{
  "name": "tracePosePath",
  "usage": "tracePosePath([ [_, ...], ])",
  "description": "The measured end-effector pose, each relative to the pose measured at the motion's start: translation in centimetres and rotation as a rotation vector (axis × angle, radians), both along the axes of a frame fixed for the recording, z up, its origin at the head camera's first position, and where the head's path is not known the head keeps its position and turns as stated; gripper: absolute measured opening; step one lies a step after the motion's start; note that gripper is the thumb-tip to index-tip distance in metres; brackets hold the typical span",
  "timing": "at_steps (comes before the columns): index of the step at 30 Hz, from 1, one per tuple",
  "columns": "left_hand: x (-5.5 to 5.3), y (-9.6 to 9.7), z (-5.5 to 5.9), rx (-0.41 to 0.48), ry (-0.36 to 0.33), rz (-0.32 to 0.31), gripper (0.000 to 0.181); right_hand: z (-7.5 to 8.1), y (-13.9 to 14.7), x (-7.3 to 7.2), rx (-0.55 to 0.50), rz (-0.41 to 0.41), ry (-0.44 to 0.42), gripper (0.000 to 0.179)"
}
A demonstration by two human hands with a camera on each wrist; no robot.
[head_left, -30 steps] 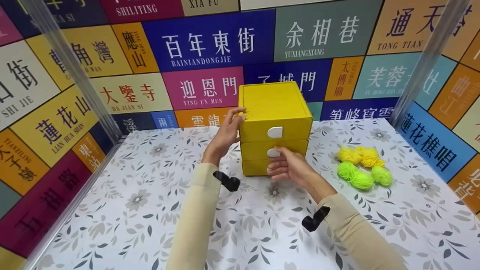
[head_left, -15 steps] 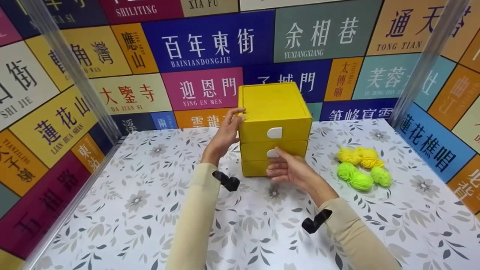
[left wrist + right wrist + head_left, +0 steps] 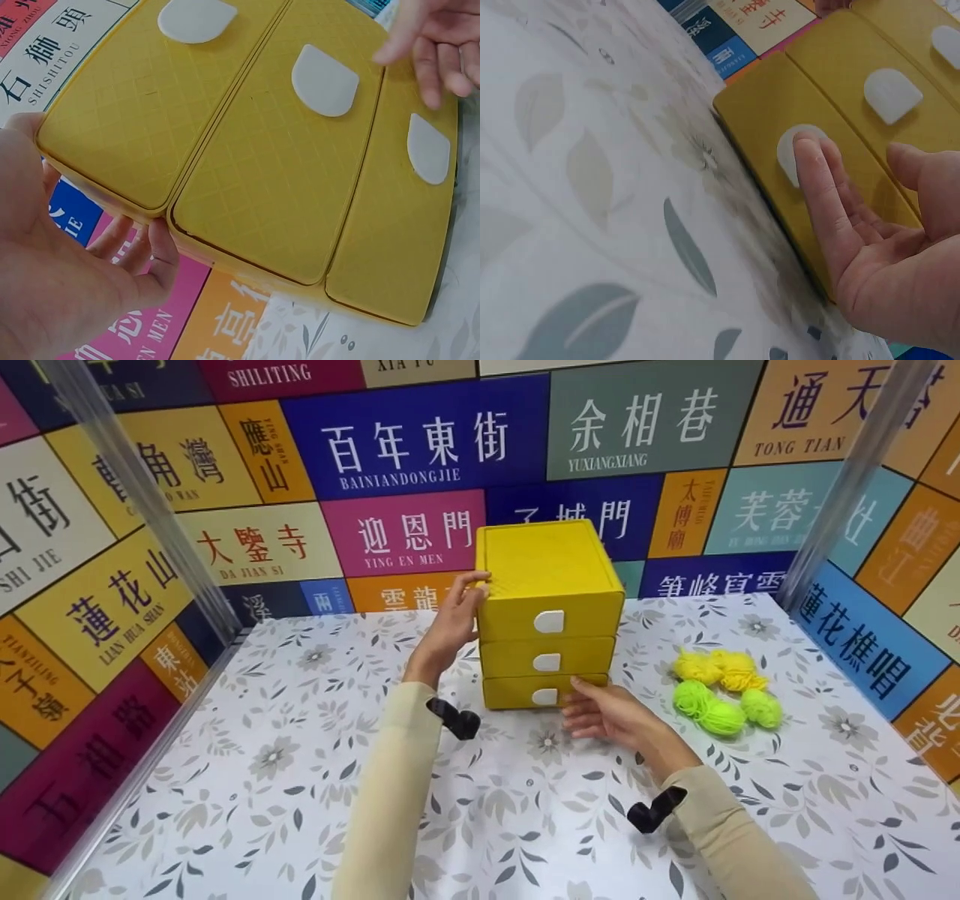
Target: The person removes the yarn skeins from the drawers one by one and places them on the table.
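Note:
A yellow drawer cabinet (image 3: 551,562) with three stacked drawers, all pushed in, stands on the table. Each drawer has a white rounded pull tab, such as the top tab (image 3: 549,621), the middle tab (image 3: 547,662) and the bottom tab (image 3: 545,697). My left hand (image 3: 448,626) holds the cabinet's upper left side, its fingers bent at the top corner and side edge. My right hand (image 3: 611,716) is at the right of the bottom drawer (image 3: 761,97), fingers extended and holding nothing. In the right wrist view, its fingertips overlap the bottom tab (image 3: 787,157).
Right of the cabinet lie yellow yarn balls (image 3: 697,667) and bright green yarn balls (image 3: 721,718), grouped in a ring. A floral cloth (image 3: 270,810) covers the table. Behind it rises a wall of coloured sign panels (image 3: 420,442), with clear corner posts (image 3: 847,487) at both sides.
My right hand has left the middle drawer's tab and moved down and right to the bottom drawer, uncovering the bottom tab. My left hand stays on the cabinet's side.

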State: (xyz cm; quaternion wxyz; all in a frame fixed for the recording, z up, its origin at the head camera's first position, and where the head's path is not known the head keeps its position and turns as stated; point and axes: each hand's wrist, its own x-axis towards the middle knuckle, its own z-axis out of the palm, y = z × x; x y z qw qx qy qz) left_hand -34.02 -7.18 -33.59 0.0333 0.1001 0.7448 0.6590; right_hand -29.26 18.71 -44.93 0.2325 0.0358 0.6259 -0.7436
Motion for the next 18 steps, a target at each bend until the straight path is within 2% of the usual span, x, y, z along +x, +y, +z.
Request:
tracePosePath([
  [7,-0.2,0.1,0.0,0.001,-0.010,0.011,0.032,-0.2,0.1,0.0,0.066,0.043,-0.041,0.056],
  [12,-0.1,0.3,0.1,0.010,0.002,0.003,0.032,-0.2,-0.5,-0.2,0.068,0.063,-0.070,0.064],
  [18,0.0,0.2,0.2,0.006,0.005,-0.002,0.032,-0.2,-1.6,-0.7,0.045,0.096,-0.091,0.065],
])
